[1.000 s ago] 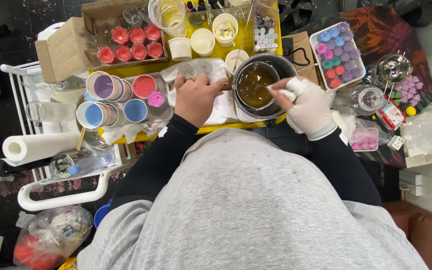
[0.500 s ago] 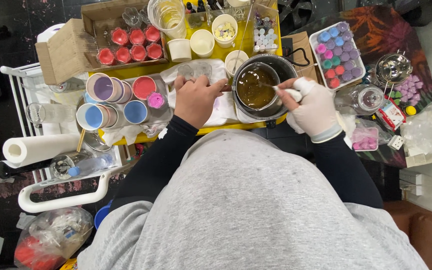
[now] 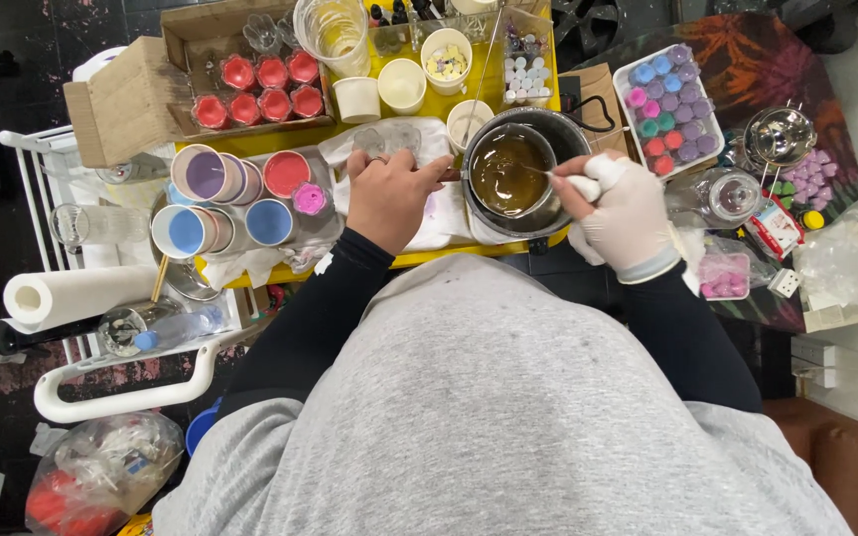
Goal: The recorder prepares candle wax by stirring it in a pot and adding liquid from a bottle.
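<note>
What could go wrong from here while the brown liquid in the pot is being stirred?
1. The pot of brown liquid sits near the front edge of the yellow table; a hard stir might slop liquid onto the white cloth or the person's lap.
2. Only the right hand is gloved; the bare left hand beside the pot could be splashed.
3. Paper cups stand close behind and might get knocked.

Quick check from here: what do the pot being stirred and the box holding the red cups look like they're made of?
The pot looks like metal, dull grey with a glinting rim, holding glossy brown liquid. The left hand holds its handle; the gloved right hand holds a stirrer. The box looks like plain brown cardboard, matte, with folded flaps.
</note>
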